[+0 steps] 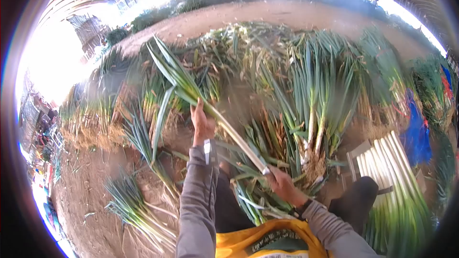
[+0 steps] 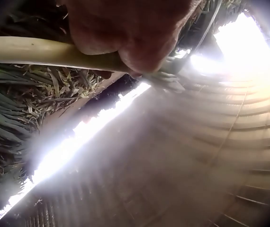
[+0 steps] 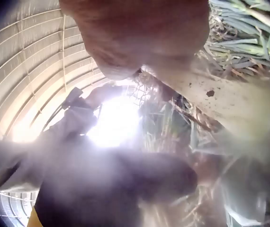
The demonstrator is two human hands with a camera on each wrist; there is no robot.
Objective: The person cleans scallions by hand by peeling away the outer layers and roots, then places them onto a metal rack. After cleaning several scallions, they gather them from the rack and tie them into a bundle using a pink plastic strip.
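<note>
Earth floor [image 1: 86, 181] below left hand [image 1: 203, 123] and right hand [image 1: 286, 186]; leek [image 1: 234, 134] slants between, leaves [image 1: 173, 69] beyond left, which grips shank; right, nearer body, grips pale end.

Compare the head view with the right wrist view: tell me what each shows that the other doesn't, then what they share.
Only the head view shows the row of pale-stemmed green onions at the right, the blue sheet near it and the loose bunch on the ground at the left.

Only the right wrist view shows a dark spot on the held green onion.

Both show that onion, the right hand, the ribbed roof and some yellow clothing.
</note>
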